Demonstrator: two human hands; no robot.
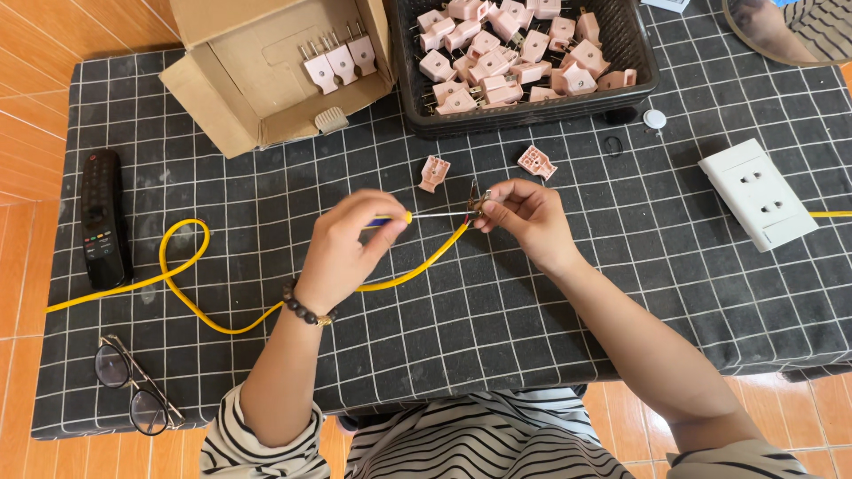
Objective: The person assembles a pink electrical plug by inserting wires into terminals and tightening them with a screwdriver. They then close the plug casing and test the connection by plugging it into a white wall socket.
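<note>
The left hand [351, 241] is closed around a screwdriver [417, 215] with a yellow and blue handle. Its thin shaft runs level, left to right, with the tip at the small plug part [477, 206] pinched in the right hand [525, 217], fingers together. The two hands are close, the right one a little farther right. The yellow cable [186, 293] ends at that same part and trails away left in a loop across the checked black mat [532, 310]. Just beyond the hands lie two loose pink plug pieces [433, 173]; farther off stand a black basket [639, 53] of pink plugs and a cardboard box [231, 98]. Nothing lies between the hands.
</note>
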